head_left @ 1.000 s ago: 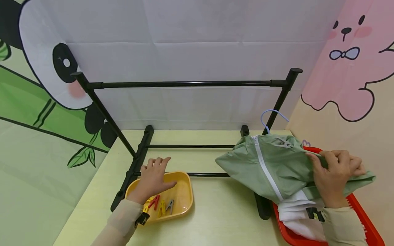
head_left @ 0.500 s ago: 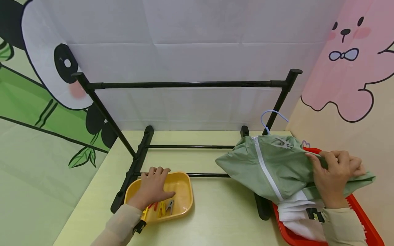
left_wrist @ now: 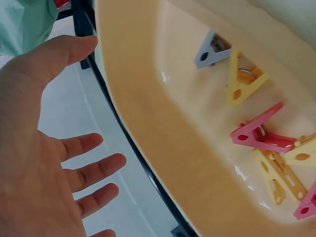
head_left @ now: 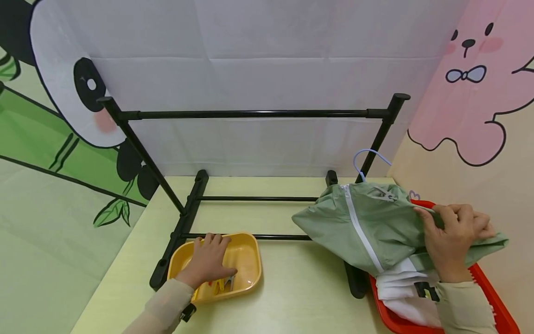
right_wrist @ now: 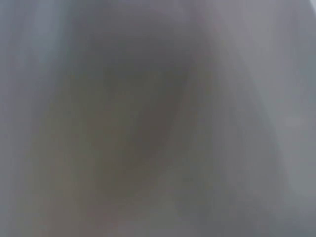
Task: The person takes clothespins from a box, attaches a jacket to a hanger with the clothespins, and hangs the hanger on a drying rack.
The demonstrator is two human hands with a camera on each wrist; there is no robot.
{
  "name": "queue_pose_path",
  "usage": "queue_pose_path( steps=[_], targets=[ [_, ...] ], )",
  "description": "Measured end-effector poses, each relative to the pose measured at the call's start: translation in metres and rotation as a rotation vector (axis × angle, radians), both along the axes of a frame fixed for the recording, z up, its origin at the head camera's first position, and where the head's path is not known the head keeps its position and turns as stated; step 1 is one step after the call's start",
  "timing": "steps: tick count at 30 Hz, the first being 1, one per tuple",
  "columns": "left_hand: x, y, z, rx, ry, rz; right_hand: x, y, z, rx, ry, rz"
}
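Note:
Over the yellow plastic tray (head_left: 250, 269) my left hand (head_left: 207, 260) hovers with fingers spread, holding nothing. Inside the tray lie several clothespins: a grey clothespin (left_wrist: 201, 57), a yellow clothespin (left_wrist: 234, 84) and a red clothespin (left_wrist: 252, 129) show in the left wrist view. My right hand (head_left: 450, 241) pinches the edge of a green zippered jacket (head_left: 359, 236) between thumb and fingers. A blue hanger hook (head_left: 368, 150) sticks out of its top. What looks like a grey clothespin (head_left: 384, 195) sits on the jacket near the collar. The right wrist view is blurred by cloth.
A black metal rack (head_left: 250, 114) stands behind, its low crossbars running past the tray. Under the jacket at the right is a red basket (head_left: 500, 301) with white cloth (head_left: 410, 304) in it. A printed sheet (head_left: 267, 83) backs the pale table (head_left: 292, 287).
My left hand has lowered slightly toward the tray and now covers more of the clothespins. My right hand and the jacket have stayed still.

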State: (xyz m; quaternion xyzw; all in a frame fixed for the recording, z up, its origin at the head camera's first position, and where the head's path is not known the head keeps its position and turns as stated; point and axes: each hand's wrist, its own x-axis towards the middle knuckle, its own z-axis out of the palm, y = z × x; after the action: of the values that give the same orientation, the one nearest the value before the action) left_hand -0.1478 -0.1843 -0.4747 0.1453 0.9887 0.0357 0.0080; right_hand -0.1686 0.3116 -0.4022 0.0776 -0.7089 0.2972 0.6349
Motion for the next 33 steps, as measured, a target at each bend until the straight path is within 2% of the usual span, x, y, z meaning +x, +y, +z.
queue_pose_path(
  steps=[6,17,27,33],
  targets=[
    [0.001,-0.003,-0.009,-0.009,-0.016,-0.009,0.000,0.000,0.000,-0.006,0.002,-0.001],
    [0.002,-0.005,-0.017,-0.025,-0.063,-0.014,-0.001,0.000,-0.001,-0.004,-0.002,-0.003],
    [0.000,-0.006,-0.032,-0.077,-0.146,-0.002,0.000,0.001,-0.001,0.010,-0.025,-0.001],
    [0.000,-0.007,-0.043,-0.099,-0.141,-0.015,-0.001,0.004,-0.006,0.017,-0.026,-0.012]
  ],
)
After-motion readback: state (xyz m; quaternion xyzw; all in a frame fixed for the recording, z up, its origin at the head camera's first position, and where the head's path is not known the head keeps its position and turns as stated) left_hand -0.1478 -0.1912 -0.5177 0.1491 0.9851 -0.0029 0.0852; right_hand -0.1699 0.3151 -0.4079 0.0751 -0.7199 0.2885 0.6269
